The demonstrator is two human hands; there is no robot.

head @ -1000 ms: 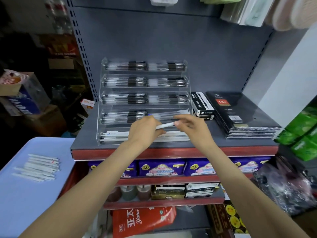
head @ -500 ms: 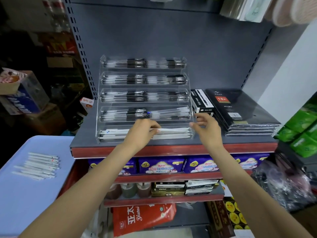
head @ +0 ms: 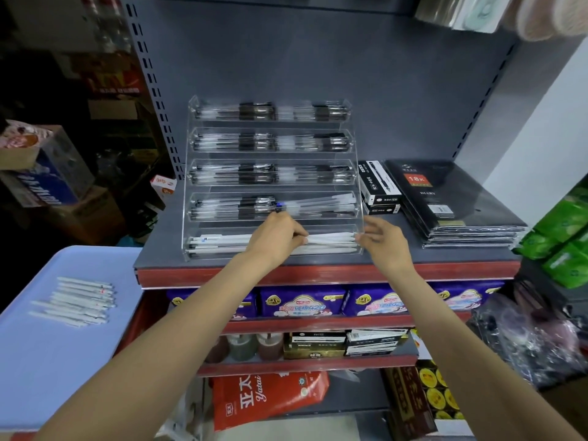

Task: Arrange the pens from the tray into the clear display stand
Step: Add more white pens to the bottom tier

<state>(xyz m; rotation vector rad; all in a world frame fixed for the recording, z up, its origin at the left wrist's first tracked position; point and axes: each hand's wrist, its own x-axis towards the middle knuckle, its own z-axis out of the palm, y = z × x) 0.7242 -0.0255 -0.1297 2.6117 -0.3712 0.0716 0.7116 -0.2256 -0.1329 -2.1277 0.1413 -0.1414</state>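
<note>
The grip of the left hand [head: 273, 238] was pinched on white pens [head: 331, 240] in the bottom row of the clear stand [head: 191, 173], while the right hand [head: 383, 241] hovered spread at its right end. Four upper rows were filled; a batch of pens [head: 76, 300] remained on the blue tray [head: 47, 370], so the task appeared mostly done.

Left hand [head: 276, 237]: reached forward, fingers curled, tips pinched together, knuckles up.
Right hand [head: 384, 241]: just right of the left, fingers loosely bent, apart.
Arms: both bare, extended.
</note>
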